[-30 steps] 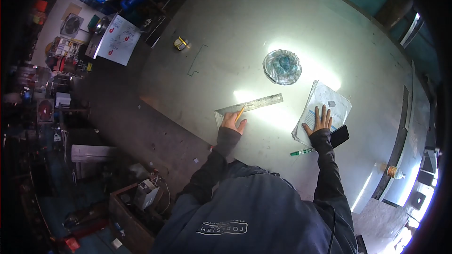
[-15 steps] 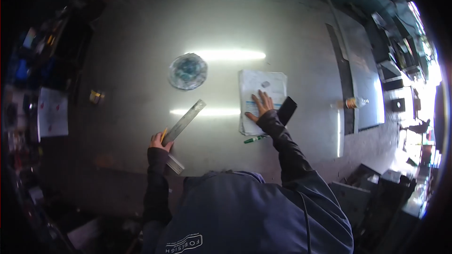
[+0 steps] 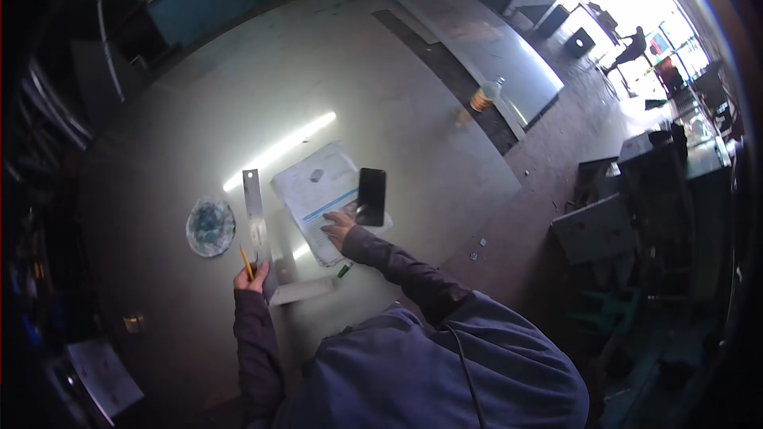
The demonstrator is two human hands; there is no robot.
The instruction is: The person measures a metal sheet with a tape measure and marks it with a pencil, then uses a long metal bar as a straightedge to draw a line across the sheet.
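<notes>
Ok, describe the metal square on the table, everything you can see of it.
The metal square is a flat L-shaped rule, grey and shiny like steel. It lies flat on the grey table, with its long arm pointing away from the person and its short arm running to the right near the table's edge. The left hand, holding a pencil, sits at the corner and seems to touch it. The stack of papers lies just to its right.

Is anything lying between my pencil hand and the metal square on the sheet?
Nothing visible. The left hand, holding the pencil, is right at the metal square; the papers lie off to its right.
</notes>
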